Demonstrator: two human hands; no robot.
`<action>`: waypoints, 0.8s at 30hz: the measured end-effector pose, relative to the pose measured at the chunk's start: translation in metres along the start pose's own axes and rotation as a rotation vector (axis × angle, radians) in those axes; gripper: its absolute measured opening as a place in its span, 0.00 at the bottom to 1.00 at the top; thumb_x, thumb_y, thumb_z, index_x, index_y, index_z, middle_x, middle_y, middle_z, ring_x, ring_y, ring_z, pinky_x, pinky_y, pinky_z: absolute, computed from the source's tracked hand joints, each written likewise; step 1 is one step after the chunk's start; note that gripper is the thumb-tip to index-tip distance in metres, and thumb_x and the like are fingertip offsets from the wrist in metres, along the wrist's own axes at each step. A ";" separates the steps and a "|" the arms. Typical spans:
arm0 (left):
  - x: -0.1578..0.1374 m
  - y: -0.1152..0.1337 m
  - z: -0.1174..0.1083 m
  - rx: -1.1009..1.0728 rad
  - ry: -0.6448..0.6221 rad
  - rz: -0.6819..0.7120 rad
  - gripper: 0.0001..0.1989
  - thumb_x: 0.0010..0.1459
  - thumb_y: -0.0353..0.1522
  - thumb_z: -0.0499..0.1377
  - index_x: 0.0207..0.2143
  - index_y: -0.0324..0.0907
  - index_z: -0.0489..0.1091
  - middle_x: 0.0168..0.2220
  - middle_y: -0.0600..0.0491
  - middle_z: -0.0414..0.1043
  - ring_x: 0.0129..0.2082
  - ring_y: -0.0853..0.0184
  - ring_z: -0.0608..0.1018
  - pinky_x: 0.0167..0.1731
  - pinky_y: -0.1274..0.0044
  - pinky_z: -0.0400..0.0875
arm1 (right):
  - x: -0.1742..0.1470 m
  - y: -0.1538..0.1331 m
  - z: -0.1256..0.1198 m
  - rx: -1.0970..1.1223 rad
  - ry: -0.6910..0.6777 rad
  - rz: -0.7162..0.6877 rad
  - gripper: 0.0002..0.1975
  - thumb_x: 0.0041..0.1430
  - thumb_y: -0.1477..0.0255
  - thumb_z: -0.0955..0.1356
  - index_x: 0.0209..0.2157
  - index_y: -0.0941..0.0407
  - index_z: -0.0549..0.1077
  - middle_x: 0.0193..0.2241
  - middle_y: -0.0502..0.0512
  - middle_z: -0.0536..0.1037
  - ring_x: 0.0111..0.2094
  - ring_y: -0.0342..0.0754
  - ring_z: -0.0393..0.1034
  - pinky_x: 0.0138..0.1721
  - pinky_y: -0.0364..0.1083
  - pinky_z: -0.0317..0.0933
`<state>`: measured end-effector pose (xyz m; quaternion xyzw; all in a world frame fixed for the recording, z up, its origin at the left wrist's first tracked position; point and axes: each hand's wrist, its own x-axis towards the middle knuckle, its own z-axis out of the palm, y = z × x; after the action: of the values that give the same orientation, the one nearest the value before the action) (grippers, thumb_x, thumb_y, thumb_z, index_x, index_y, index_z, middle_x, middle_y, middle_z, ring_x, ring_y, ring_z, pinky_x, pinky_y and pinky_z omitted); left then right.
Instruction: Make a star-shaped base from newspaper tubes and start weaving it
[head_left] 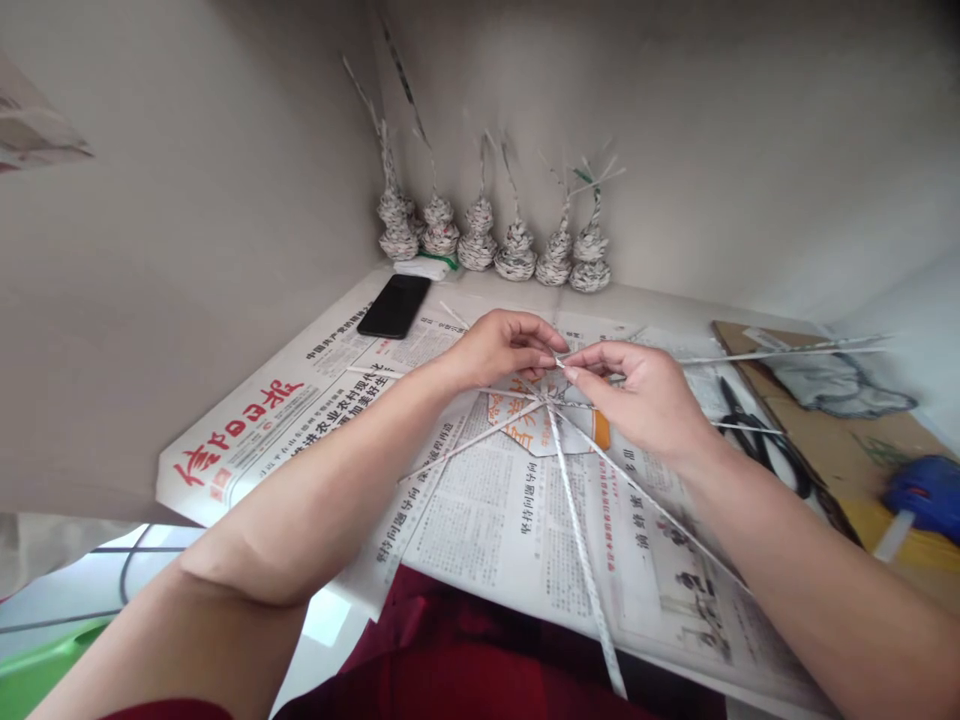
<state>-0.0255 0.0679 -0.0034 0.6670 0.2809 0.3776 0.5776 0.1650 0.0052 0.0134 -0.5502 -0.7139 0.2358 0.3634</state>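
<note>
Rolled newspaper strands (574,510) spread like spokes from a crossing point in front of me, over the newspaper sheets (495,540). My left hand (510,348) is closed in a pinch on a thin paper strand (559,362) just above that crossing. Facing it, my right hand (634,385) pinches the same area, thumb and forefinger together, with the fingertips of both hands nearly touching. A long strand (787,350) runs out to the right from behind my right hand. Beneath the crossing lies a white piece with orange print (559,437), partly covered by strands.
Several woven gourd-shaped paper pieces (516,252) stand along the back wall. A black phone (394,306) lies at the left rear. On the right are scissors (757,430), a cardboard sheet (795,400), a clear plastic bag (840,385) and a blue object (926,497).
</note>
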 end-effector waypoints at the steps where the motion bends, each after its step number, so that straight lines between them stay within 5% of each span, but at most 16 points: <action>1: 0.000 0.000 0.000 -0.010 0.004 -0.004 0.09 0.49 0.22 0.65 0.36 0.34 0.76 0.29 0.53 0.78 0.25 0.75 0.77 0.31 0.81 0.74 | -0.001 0.000 0.000 0.014 -0.003 0.001 0.07 0.57 0.68 0.70 0.35 0.55 0.79 0.34 0.55 0.83 0.34 0.49 0.77 0.37 0.47 0.68; 9: -0.002 0.006 0.005 0.019 0.112 -0.041 0.05 0.47 0.26 0.68 0.28 0.34 0.74 0.21 0.55 0.74 0.20 0.75 0.74 0.24 0.82 0.70 | -0.005 -0.006 -0.002 -0.080 0.075 -0.078 0.06 0.56 0.70 0.70 0.35 0.54 0.80 0.30 0.53 0.82 0.30 0.49 0.76 0.32 0.47 0.66; 16: -0.006 0.007 0.015 0.303 0.208 0.051 0.05 0.51 0.30 0.66 0.30 0.37 0.78 0.27 0.52 0.79 0.24 0.73 0.75 0.26 0.81 0.67 | -0.003 -0.002 -0.003 -0.100 0.142 -0.092 0.05 0.55 0.70 0.71 0.33 0.53 0.80 0.30 0.52 0.83 0.30 0.49 0.77 0.32 0.46 0.68; 24: -0.007 -0.002 0.020 0.374 0.241 0.058 0.07 0.54 0.33 0.64 0.32 0.38 0.80 0.29 0.52 0.80 0.28 0.70 0.77 0.27 0.80 0.68 | 0.001 0.005 -0.001 0.007 0.149 -0.009 0.06 0.53 0.68 0.72 0.32 0.55 0.80 0.28 0.53 0.83 0.28 0.48 0.77 0.29 0.44 0.67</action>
<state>-0.0122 0.0515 -0.0072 0.7202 0.3939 0.4125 0.3949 0.1686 0.0080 0.0102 -0.5617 -0.6863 0.1951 0.4188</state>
